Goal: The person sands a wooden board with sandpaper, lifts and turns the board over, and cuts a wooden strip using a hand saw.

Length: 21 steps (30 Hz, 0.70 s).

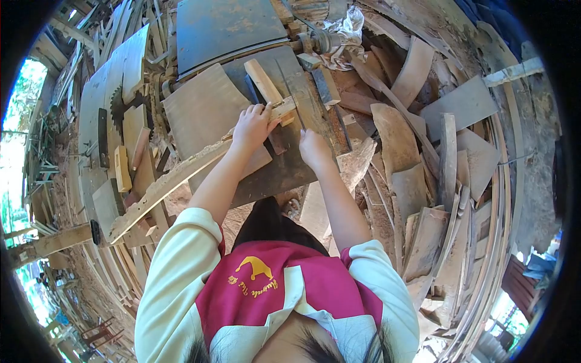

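A long, rough-edged wooden strip (181,179) runs diagonally from the lower left onto the dark work table (260,186). My left hand (249,127) grips it near its far end, fingers over the top and thumb out to the right. Just beyond that hand, a short squared block (262,81) lies at an angle beneath the strip's end. My right hand (315,149) is closed round the near end of a thin dark blade-like tool (301,118), whose handle is hidden in the fist. The tool passes right beside the strip's end.
A thin flat board (203,100) lies on the table under the strip. To the left are a toothed circular saw blade (117,104) and a small wooden block (123,169). Offcuts (414,72) pile up on the right, and a large dark panel (230,30) stands at the back.
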### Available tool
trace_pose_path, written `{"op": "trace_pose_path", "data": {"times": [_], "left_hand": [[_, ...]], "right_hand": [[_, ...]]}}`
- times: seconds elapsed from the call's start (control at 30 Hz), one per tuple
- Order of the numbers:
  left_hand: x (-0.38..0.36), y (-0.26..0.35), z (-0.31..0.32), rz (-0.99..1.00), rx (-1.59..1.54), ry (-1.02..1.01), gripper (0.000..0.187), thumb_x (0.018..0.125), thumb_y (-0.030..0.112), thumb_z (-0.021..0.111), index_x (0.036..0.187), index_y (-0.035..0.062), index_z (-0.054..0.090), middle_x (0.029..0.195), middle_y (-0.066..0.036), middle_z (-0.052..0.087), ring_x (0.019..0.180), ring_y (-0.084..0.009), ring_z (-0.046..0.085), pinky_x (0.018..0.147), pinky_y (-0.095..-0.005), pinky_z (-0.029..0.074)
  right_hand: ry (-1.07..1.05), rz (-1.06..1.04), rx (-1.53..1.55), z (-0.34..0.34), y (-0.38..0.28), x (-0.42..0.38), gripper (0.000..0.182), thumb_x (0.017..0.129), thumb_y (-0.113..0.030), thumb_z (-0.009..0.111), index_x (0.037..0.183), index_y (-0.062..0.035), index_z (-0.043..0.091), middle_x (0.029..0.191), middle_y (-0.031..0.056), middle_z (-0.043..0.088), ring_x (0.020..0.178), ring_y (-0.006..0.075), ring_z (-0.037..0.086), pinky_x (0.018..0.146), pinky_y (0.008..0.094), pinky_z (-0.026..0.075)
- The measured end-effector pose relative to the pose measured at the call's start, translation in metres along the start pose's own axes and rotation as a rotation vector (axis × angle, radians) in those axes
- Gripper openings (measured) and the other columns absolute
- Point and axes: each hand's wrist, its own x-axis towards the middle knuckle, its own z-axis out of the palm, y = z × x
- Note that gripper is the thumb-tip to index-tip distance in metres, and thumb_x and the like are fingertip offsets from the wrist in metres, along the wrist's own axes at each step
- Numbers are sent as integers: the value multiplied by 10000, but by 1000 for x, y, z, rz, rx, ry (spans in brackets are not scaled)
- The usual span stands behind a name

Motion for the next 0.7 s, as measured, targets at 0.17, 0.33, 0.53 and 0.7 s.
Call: {"op": "trace_pose_path", "data": {"times": [0.17, 0.33, 0.53, 0.7], "left_hand": [[0, 2, -5, -15, -24, 4, 464, 822, 370, 535, 1126, 19, 526, 1010, -132, 553, 958, -283, 514, 816, -381, 415], [1, 5, -11, -17, -47, -8, 457, 831, 356, 526, 1147, 27, 492, 982, -120, 554, 959, -282, 511, 805, -384, 415], [1, 6, -13, -12, -50, -39, 461, 833, 326, 530, 1223, 97, 438, 1087, -112, 508, 1029, -286, 480, 827, -403, 403], [9, 11, -17, 106, 4, -25, 495, 826, 263, 544, 1290, 193, 389, 1231, -116, 420, 1161, -293, 391, 890, -419, 376]], "right_hand": [[-7, 4, 71, 2, 8, 6, 396, 876, -348, 426, 874, 22, 569, 850, 254, 595, 835, 406, 570, 740, 449, 444], [-41, 46, 195, 9, 17, 20, 427, 807, -389, 547, 864, 34, 574, 834, 251, 597, 827, 400, 573, 723, 418, 446], [-45, 41, 211, 16, 25, 36, 382, 764, -367, 616, 836, 8, 628, 777, 182, 631, 745, 272, 610, 674, 358, 449], [266, -94, 239, 25, 24, 29, 565, 732, -399, 657, 1050, 55, 545, 951, 221, 610, 931, 321, 587, 785, 380, 448]]}}
